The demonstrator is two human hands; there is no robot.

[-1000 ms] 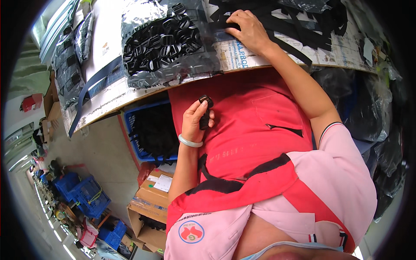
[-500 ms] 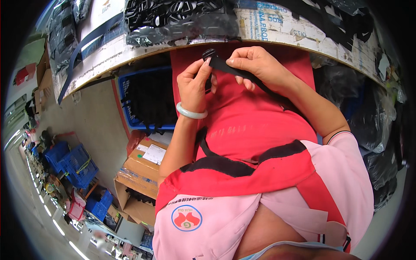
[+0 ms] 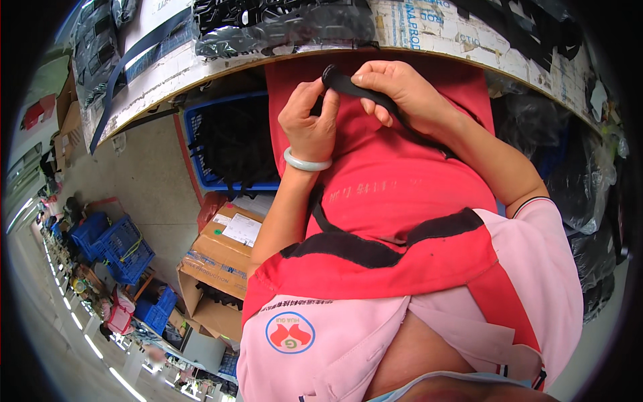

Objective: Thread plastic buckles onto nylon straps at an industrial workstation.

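A black webbing strap (image 3: 372, 96) runs between my two hands, over the red apron (image 3: 375, 154) and just below the table's edge. Thumb and fingers of my left hand (image 3: 309, 120) pinch at its end, where a small dark buckle-like piece (image 3: 328, 72) shows in part. What lies under those fingertips is hidden. My right hand (image 3: 402, 90) grips the strap between thumb and curled fingers a little farther along. From there the strap's tail hangs down under my right forearm.
On the table (image 3: 435, 40) lie a plastic bag of black buckles (image 3: 281, 33) and more black straps (image 3: 529, 30). A blue crate (image 3: 193, 134) of black pieces stands below to the left, near an opened cardboard box (image 3: 214, 264). Clear plastic bags (image 3: 576, 181) are at the right.
Both hands have shifted slightly, my left one to the right and closer to the right hand. The strap's end has tilted upward, and the buckle-like piece shows less now.
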